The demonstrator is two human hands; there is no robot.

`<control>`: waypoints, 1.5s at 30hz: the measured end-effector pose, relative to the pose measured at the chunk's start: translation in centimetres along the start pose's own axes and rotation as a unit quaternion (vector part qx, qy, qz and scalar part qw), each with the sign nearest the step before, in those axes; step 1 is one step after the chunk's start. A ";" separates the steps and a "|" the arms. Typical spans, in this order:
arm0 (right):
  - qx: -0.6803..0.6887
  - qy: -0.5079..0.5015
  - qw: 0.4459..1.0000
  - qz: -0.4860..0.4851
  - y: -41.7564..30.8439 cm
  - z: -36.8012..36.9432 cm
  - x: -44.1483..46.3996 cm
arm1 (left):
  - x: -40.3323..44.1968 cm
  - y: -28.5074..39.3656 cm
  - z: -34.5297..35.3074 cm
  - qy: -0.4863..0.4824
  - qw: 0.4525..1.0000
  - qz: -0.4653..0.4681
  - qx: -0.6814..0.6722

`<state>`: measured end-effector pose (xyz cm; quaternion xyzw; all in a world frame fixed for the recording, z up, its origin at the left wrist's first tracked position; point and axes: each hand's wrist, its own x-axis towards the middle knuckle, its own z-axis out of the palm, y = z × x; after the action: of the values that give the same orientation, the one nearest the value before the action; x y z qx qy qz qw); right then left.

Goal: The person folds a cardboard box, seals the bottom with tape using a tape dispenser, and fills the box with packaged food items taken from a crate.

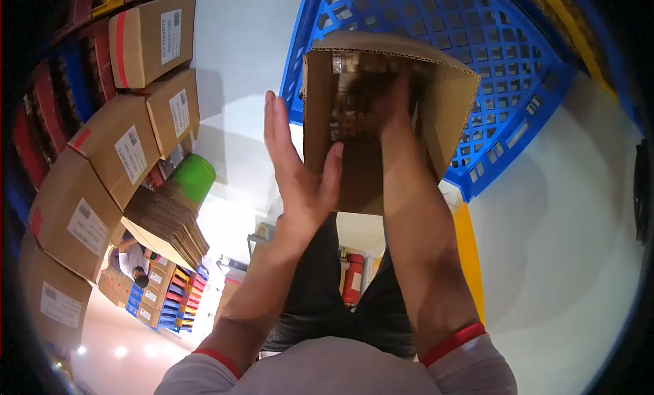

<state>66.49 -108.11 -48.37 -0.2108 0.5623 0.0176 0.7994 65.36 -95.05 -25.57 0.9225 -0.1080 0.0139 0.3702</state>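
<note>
An open cardboard box (453,116) rests against a blue plastic crate, its opening toward me. My left hand (300,170) is at the box's left edge with fingers stretched up and the thumb apart, holding nothing. My right hand (394,105) reaches deep inside the box, where shadow and blur hide most of its fingers. Shiny, clear-wrapped items (345,65) show in the back of the box; their kind is hard to make out.
The blue crate (545,119) has latticed sides. Labelled cartons (126,150) are stacked at left, near flattened cardboard (167,221) and a green bucket (194,179). Farther back are another person (133,259) and colourful crates (184,296). A red fire extinguisher (353,279) shows between my legs.
</note>
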 end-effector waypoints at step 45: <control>0.017 -0.031 0.996 -0.084 -0.6 -0.6 2.8 | -1.1 -2.5 2.6 -0.096 0.973 -0.204 -0.050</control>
<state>67.16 -109.42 -50.94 -0.2427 0.5173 -0.0531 0.8189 64.73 -94.82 -29.27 0.9026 0.0466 -0.1553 0.3987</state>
